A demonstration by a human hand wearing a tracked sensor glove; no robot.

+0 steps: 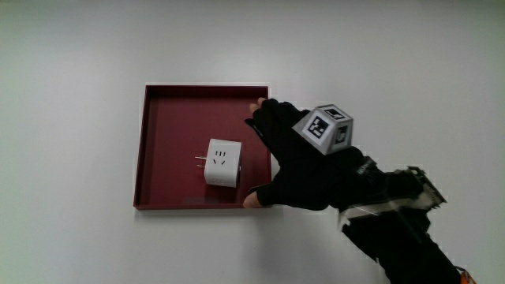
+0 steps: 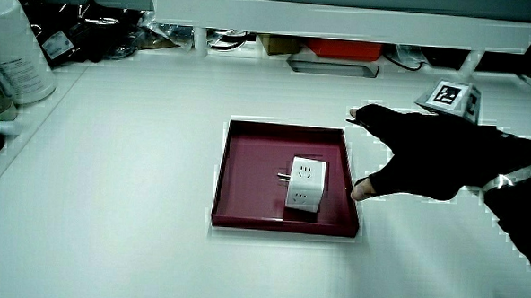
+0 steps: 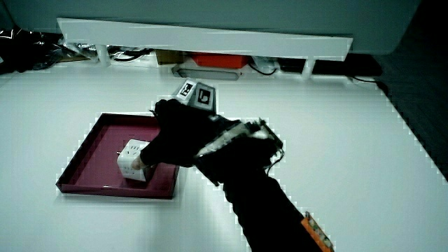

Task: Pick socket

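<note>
1. Fingers (image 1: 264, 114) were spread wide and held nothing.
2. White table (image 1: 71, 142) carried the dark red tray (image 1: 170, 118).
3. Hand (image 1: 296, 162) hovered over the tray's edge, beside the socket.
4. Socket (image 1: 222, 163) lay inside the tray, untouched.

even, bright overhead light; soft shadow under the hands (image 1: 296, 162); white table (image 1: 71, 237) slightly overexposed.

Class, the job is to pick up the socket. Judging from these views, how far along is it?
Done: the hand has reached the dark red tray and sits over its edge, beside the socket. In hand: its fingers are spread open, holding nothing. Left: the white socket lies in the tray ungrasped; it must be gripped and lifted.
</note>
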